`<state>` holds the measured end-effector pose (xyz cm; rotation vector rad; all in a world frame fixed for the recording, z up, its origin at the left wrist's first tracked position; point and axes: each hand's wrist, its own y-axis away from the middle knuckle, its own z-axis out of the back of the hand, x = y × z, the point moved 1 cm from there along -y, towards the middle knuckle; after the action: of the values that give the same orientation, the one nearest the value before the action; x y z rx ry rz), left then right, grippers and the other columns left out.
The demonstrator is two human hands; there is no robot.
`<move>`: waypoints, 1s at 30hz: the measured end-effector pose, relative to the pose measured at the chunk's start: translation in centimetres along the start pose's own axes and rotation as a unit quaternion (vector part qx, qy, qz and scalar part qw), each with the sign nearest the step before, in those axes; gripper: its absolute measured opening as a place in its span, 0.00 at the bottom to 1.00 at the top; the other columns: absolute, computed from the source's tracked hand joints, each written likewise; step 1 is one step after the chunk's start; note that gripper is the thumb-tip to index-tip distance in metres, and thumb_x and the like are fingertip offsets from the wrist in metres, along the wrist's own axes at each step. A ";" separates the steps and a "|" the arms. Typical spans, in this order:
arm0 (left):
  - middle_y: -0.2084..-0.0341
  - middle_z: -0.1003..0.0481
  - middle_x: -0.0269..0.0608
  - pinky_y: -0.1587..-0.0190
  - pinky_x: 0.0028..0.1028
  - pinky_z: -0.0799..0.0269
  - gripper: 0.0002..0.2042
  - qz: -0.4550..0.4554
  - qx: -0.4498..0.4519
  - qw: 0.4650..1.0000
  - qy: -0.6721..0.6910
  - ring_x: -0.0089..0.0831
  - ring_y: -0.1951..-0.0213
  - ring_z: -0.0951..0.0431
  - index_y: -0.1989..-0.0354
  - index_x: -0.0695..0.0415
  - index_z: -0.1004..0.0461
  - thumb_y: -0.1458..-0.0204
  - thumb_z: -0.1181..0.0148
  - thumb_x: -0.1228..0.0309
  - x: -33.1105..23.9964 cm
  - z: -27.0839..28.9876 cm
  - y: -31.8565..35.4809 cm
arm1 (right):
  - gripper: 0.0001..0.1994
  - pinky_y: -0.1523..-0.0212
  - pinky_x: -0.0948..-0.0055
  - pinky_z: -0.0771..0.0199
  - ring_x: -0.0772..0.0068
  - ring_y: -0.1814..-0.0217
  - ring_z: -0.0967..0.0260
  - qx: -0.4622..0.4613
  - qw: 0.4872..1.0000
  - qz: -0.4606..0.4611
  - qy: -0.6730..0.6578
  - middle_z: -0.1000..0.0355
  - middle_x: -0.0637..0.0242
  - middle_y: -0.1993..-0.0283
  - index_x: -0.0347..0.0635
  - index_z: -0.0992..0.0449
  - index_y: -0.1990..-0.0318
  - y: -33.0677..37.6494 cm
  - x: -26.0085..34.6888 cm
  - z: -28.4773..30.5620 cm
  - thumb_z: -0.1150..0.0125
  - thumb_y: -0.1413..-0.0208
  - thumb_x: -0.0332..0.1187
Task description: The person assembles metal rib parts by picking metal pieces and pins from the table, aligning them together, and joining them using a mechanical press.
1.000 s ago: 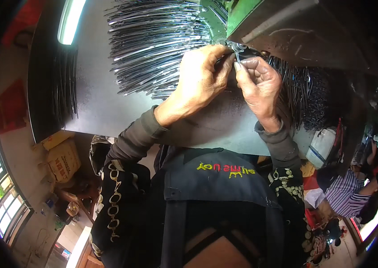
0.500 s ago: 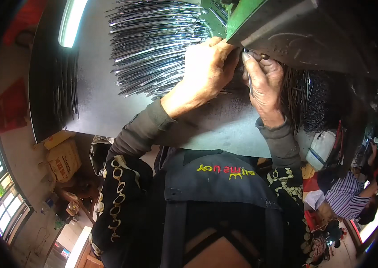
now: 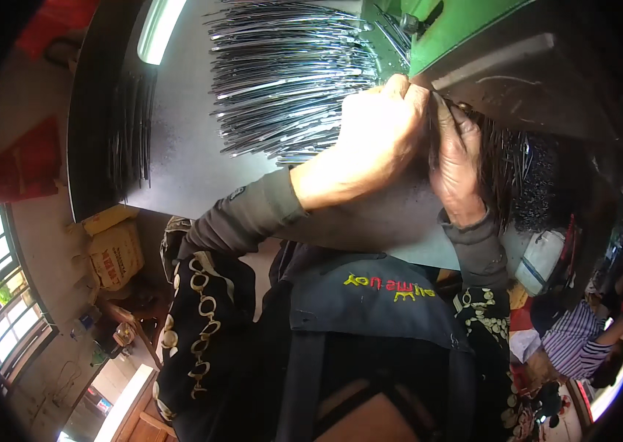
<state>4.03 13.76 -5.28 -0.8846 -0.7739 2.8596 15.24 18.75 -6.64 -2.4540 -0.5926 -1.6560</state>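
My left hand (image 3: 379, 140) is closed, its fingers curled at the lower edge of a green machine (image 3: 466, 33). Close against it is my right hand (image 3: 460, 166), also closed, its fingertips up under the machine's dark metal cover (image 3: 525, 77). What either hand grips is hidden behind the fingers and the cover. A thick pile of thin, shiny dark metal strips (image 3: 289, 85) lies side by side on the grey metal tabletop (image 3: 186, 125), just left of my left hand. A few loose strips (image 3: 392, 35) rest beside the machine.
A small row of dark strips (image 3: 131, 136) lies near the table's left edge. More dark strips (image 3: 510, 158) and a heap of small dark pieces (image 3: 536, 191) are right of my right hand. A person in a striped top (image 3: 576, 339) is at the far right. Sacks (image 3: 116, 258) stand lower left.
My hands have come together, closing the gap between them. The thin metal piece that showed in my right hand is now out of sight. The whole view has shifted slightly.
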 end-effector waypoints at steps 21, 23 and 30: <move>0.73 0.34 0.40 0.61 0.37 0.39 0.09 -0.022 0.012 0.997 -0.067 0.40 0.66 0.36 0.67 0.55 0.27 0.58 0.37 0.72 8.4 1.9 0.3 | 0.08 0.68 0.74 0.27 0.72 0.68 0.30 0.220 0.939 0.037 0.263 0.35 0.64 0.72 0.35 0.31 0.71 7.1 1.2 5.6 0.48 0.61 0.14; 0.73 0.34 0.40 0.61 0.36 0.39 0.09 -0.027 0.025 0.996 -0.085 0.40 0.66 0.36 0.67 0.55 0.27 0.58 0.37 0.72 8.4 2.2 0.2 | 0.09 0.70 0.73 0.29 0.71 0.69 0.30 0.228 0.896 0.104 0.367 0.35 0.65 0.74 0.37 0.29 0.72 7.4 1.9 5.8 0.44 0.63 0.15; 0.75 0.31 0.41 0.63 0.33 0.35 0.08 -0.033 0.041 0.998 0.030 0.39 0.68 0.31 0.69 0.57 0.28 0.58 0.37 0.72 8.7 3.8 -1.6 | 0.07 0.75 0.68 0.34 0.64 0.75 0.33 0.256 0.706 0.230 0.619 0.34 0.66 0.75 0.39 0.25 0.72 8.6 2.2 5.3 0.38 0.62 0.23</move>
<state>-5.43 15.07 -6.28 -0.9109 -0.6631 2.7723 23.87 13.12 -5.69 -0.6389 -0.1305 -1.9960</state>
